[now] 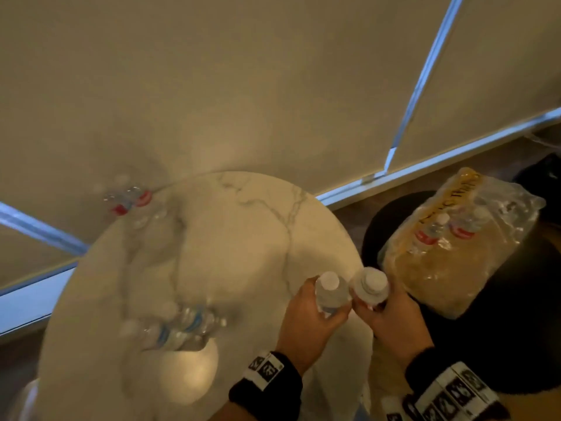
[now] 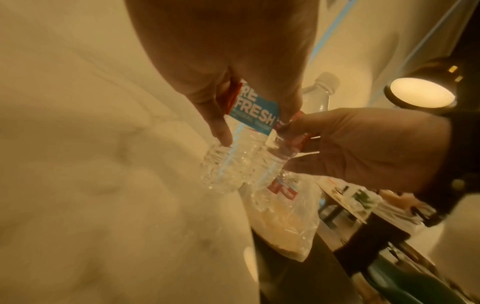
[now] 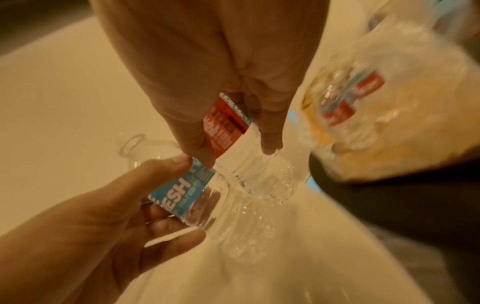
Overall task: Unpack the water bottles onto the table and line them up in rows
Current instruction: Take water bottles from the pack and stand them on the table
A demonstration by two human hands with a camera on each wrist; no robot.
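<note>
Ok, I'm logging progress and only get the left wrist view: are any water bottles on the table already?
Observer: Yes. The head view shows a cluster of water bottles on the near side of the round marble table.
Operator: Only that one?
Observer: No, a second cluster sits at the table's far left edge.
Operator: How many are left in the pack?
Observer: At least two capped bottles show inside the plastic pack, which lies on a black stool.
</note>
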